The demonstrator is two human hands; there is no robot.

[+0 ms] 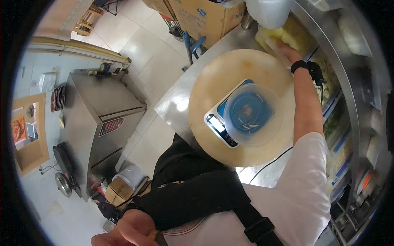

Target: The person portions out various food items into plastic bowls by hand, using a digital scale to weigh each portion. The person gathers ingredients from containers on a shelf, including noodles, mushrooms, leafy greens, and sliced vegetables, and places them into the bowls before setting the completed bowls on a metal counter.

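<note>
My right hand [284, 52] reaches into a clear bin of yellowish food [297, 35] at the upper right. Its fingers are partly hidden behind a translucent plastic edge. A round wooden chopping block [243, 61] bears a white and blue digital kitchen scale [212, 118] with a lit display. On the scale stands a round clear plastic bowl [274, 129] with a few pale shreds at its bottom. My left hand [132, 230], low at the left, is curled on a small brown and dark object [153, 235], cut off by the picture's rim.
Below the block is a steel counter [175, 104], crossed by a black cord [267, 164]. Blue-handled tools [192, 43] and a cardboard box [200, 18] stand past its edge. Food bins [334, 120] line the right under a steel rail. A steel cabinet [104, 92] stands across the tiled floor.
</note>
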